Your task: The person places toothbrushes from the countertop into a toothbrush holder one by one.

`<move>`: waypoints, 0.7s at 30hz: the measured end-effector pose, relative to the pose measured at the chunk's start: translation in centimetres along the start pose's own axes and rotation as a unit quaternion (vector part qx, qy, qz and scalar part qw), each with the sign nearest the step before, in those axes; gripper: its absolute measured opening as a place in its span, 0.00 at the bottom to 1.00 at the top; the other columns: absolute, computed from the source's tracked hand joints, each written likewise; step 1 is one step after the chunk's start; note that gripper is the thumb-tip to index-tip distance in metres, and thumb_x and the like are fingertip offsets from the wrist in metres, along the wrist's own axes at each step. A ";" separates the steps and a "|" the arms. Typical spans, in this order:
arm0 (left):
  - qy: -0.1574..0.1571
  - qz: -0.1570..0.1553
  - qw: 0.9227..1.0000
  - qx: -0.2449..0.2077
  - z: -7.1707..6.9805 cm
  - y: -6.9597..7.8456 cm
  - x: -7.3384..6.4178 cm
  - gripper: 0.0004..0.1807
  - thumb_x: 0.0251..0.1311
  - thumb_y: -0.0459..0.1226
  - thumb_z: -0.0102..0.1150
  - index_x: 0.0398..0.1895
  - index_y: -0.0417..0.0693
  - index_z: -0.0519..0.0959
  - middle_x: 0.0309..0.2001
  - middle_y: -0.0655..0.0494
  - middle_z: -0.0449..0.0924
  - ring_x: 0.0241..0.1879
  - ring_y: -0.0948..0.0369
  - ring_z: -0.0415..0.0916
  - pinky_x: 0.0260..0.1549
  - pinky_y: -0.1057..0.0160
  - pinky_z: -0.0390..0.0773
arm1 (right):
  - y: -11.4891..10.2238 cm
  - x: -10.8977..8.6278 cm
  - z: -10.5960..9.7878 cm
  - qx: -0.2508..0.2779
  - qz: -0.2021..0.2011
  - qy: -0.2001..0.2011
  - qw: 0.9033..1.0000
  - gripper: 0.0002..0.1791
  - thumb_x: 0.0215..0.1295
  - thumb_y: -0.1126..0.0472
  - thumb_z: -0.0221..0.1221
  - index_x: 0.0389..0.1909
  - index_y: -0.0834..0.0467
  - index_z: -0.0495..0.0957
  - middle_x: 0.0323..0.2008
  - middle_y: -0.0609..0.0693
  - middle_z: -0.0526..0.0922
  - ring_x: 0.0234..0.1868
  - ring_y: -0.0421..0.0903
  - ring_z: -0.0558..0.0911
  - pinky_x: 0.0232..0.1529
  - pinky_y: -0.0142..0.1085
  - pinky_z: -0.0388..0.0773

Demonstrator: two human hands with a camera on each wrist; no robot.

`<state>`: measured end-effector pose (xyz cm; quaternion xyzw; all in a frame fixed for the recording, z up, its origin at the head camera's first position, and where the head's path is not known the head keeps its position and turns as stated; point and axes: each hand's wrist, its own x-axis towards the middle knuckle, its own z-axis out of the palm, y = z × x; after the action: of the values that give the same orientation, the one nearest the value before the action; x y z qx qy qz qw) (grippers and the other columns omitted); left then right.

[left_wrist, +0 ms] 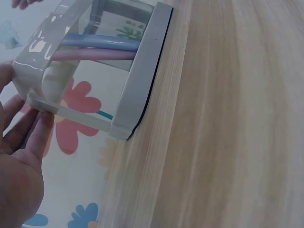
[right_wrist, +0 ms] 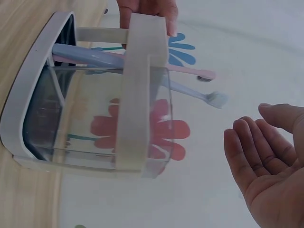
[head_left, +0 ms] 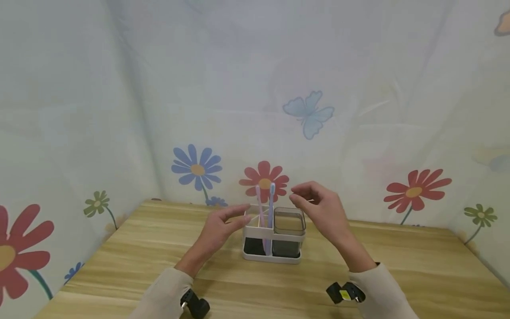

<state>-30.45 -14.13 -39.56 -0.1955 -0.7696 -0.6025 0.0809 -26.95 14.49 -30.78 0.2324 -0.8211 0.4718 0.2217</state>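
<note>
A white toothbrush holder (head_left: 259,233) with a dark base stands upright on the table. In its left part lean a pink toothbrush (head_left: 260,206) and a blue toothbrush (head_left: 271,208), heads up. A clear grey-tinted cup (head_left: 289,227) sits in the right part. With thumb and fingers my left hand (head_left: 218,227) pinches the upper left end of the holder; the left wrist view shows the fingers against the white rim (left_wrist: 35,52). Above and right of the cup is my right hand (head_left: 324,212), its fingers loosely bent, holding nothing and apart from the brush heads (right_wrist: 216,99).
The wood-grain table (head_left: 159,248) extends to both sides of the holder. Close behind it hangs a pale curtain (head_left: 239,88) printed with flowers and a butterfly. Black wrist cameras (head_left: 197,305) are strapped over both sleeves.
</note>
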 end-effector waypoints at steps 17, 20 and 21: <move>0.005 0.007 1.000 0.003 0.0 -0.2 -0.2 0.24 0.69 0.42 0.71 0.66 0.48 0.84 0.65 0.53 0.83 0.67 0.52 0.76 0.68 0.42 0.72 | 1.1 -2.4 -3.9 -0.024 -0.004 0.013 1.000 0.10 0.73 0.62 0.69 0.52 0.59 0.86 0.43 0.50 0.89 0.41 0.43 0.87 0.45 0.26 0.82; 0.004 0.009 1.000 0.002 0.1 -0.2 -0.2 0.24 0.69 0.42 0.71 0.66 0.48 0.84 0.65 0.53 0.83 0.67 0.52 0.76 0.68 0.42 0.72 | 1.8 -2.9 -4.6 -0.040 -0.008 0.018 0.999 0.10 0.72 0.64 0.68 0.52 0.59 0.86 0.43 0.50 0.89 0.41 0.40 0.86 0.45 0.23 0.81; 0.005 0.010 1.000 0.002 0.1 -0.2 -0.1 0.24 0.69 0.42 0.71 0.66 0.48 0.84 0.65 0.53 0.83 0.67 0.52 0.76 0.68 0.43 0.73 | 2.0 -3.1 -4.8 -0.043 -0.007 0.018 0.999 0.10 0.72 0.64 0.68 0.51 0.60 0.86 0.43 0.50 0.89 0.41 0.39 0.86 0.45 0.23 0.81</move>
<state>-30.39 -14.07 -39.83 -0.2001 -0.7687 -0.6007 0.0909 -25.01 20.17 -31.71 0.2200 -0.8347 0.4388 0.2497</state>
